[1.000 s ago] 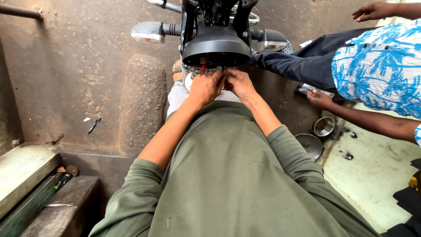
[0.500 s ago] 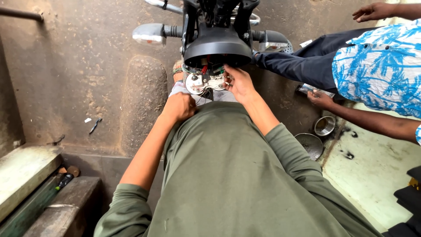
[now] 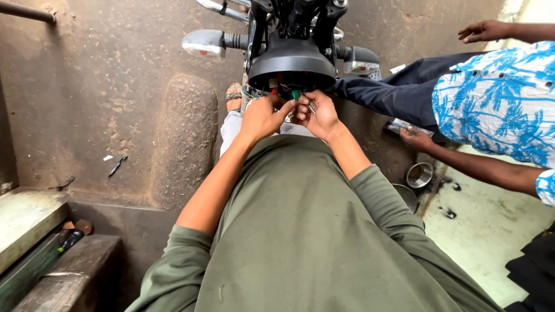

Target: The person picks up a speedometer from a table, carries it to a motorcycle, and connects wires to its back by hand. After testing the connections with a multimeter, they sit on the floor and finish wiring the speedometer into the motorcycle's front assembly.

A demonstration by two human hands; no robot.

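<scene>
A motorcycle's black headlight housing (image 3: 292,63) stands open toward me, with red, green and white wires (image 3: 276,91) hanging out of it. My left hand (image 3: 261,118) is just under the housing, its fingertips pinched on the wires. Beside it and touching it, my right hand (image 3: 318,115) is closed on a small green connector (image 3: 295,94), and a thin metal piece shows between its fingers. Whatever lies below the housing is hidden behind both hands. My green-sleeved arms reach forward over my lap.
Chrome turn signals (image 3: 202,45) (image 3: 363,58) stick out on both sides. At the right, a person in a blue-and-white patterned shirt (image 3: 491,98) reaches a hand (image 3: 415,138) down near two steel bowls (image 3: 419,173). A stone step (image 3: 29,216) and a bottle (image 3: 72,240) are at the lower left.
My left hand dropped to my lap half a second ago, baring round white parts under the housing. It has since come back up to the wires and covers them again.
</scene>
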